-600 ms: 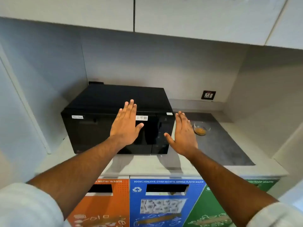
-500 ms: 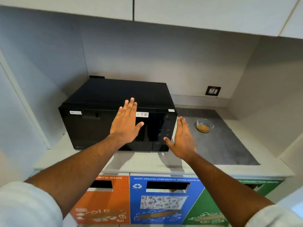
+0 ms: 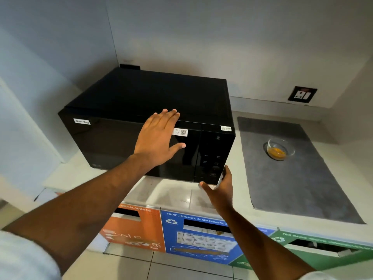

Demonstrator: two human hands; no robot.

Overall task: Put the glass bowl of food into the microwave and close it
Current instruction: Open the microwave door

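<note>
A black microwave [image 3: 125, 110] stands on the counter with its door shut. My left hand [image 3: 159, 136] is spread flat in front of the door's upper edge, fingers apart, holding nothing. My right hand [image 3: 221, 188] is open at the microwave's lower right front corner, by the control panel [image 3: 214, 156]; whether it touches the casing I cannot tell. A small glass bowl [image 3: 279, 148] with orange food sits on a grey mat [image 3: 298, 188] to the right of the microwave, apart from both hands.
The white counter [image 3: 171, 193] runs under the microwave and mat. Below its front edge are orange [image 3: 133, 229], blue [image 3: 197, 237] and green [image 3: 302, 245] waste bins with slots. A wall socket [image 3: 302, 94] sits at the back right. Walls close in on left and right.
The view has tilted down and come closer. My right hand has dropped from beside the control panel to the microwave's lower right corner. My left hand stays spread at the door.
</note>
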